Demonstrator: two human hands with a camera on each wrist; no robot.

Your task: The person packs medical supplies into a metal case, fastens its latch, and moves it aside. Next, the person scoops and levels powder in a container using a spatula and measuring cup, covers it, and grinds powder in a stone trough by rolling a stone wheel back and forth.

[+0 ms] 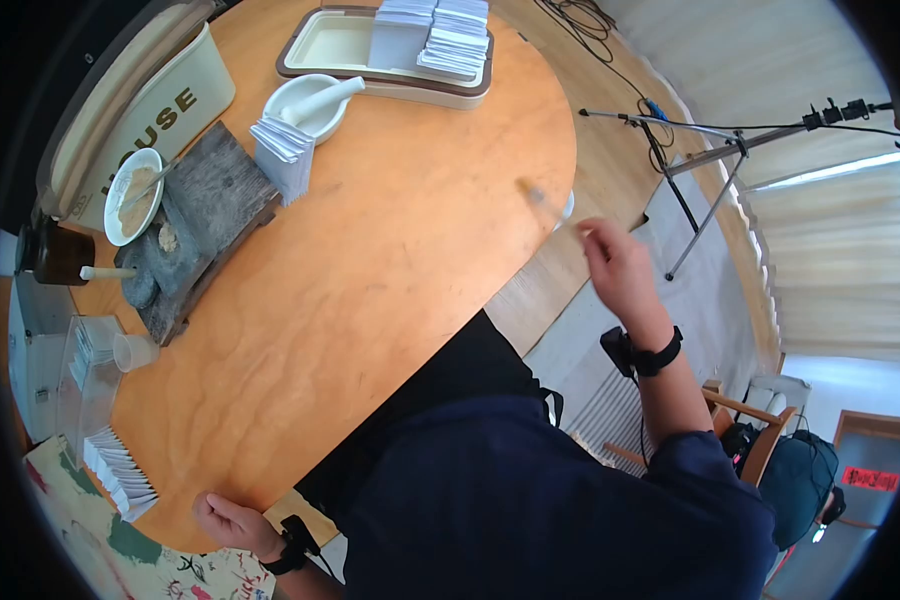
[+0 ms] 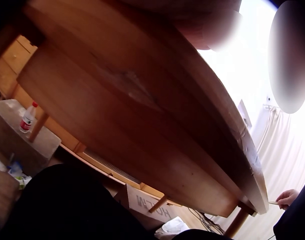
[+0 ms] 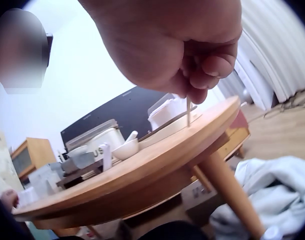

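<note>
My right hand [image 1: 625,275] is raised past the table's right edge, its fingers curled round a thin pale stick [image 3: 188,112]. In the head view the stick's far end is a brownish blur over the tabletop [image 1: 400,240]. At the near left edge of the table rests my left hand [image 1: 232,522], loosely curled with nothing seen in it. A fan of folded white papers [image 1: 120,475] is nearest to it. Across the table are a white bowl of brown powder [image 1: 135,200], a dark carved board [image 1: 205,195] with a little powder heap [image 1: 168,238], and a white mortar [image 1: 315,125] with its pestle [image 1: 325,100].
A cream tray [image 1: 335,45] with stacked white paper packets stands at the far edge. More packets [image 1: 285,160] stand by the mortar. On the left are a cream bin [image 1: 165,120], a brown jar [image 1: 62,252] and a small clear cup [image 1: 135,352]. A tripod [image 1: 710,195] stands beyond the table.
</note>
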